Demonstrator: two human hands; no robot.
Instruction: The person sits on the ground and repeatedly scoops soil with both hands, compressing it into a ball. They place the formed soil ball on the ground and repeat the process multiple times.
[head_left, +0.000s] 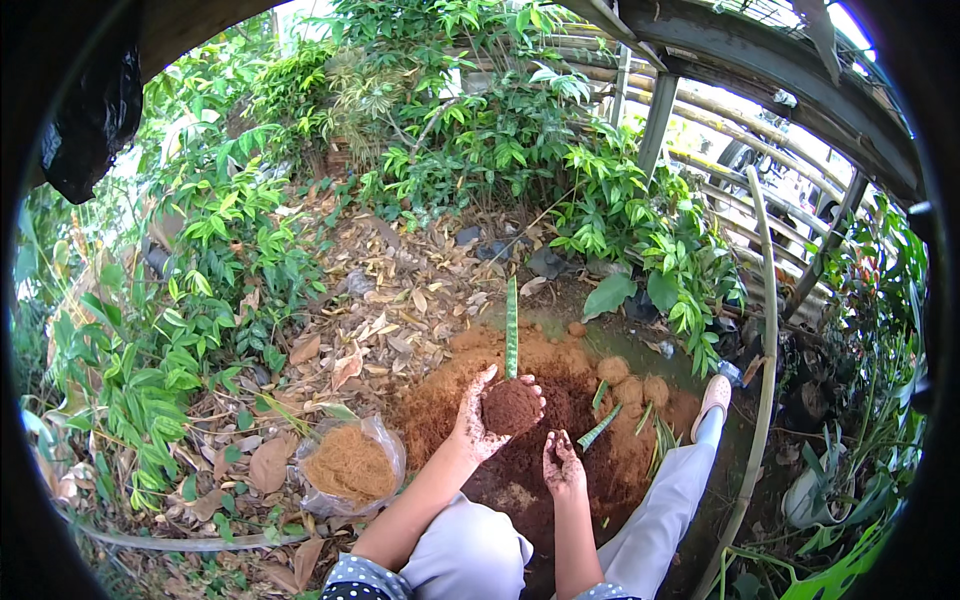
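Note:
My left hand (480, 431), smeared with soil, is closed around a dark brown ball of soil (511, 406). One long, banded snake plant leaf (511, 330) stands upright out of the ball's top. Lower and to the right, my right hand (562, 463) is also dirty, its fingers curled upward with dark soil at the fingertips. Whether a pinch of soil is held there or only clings to the skin, I cannot tell. Beneath both hands spreads a heap of reddish-brown soil (450, 375). A cut snake plant leaf (600, 427) lies just right of my right hand.
Several fibre-covered balls (630, 390) sit at the heap's right side. A clear plastic bag (397, 450) of brown fibre (351, 463) stands left of my forearm. Dry leaves (390, 322) cover the ground. A bent pole (769, 300) rises at right, near my shoe (712, 401).

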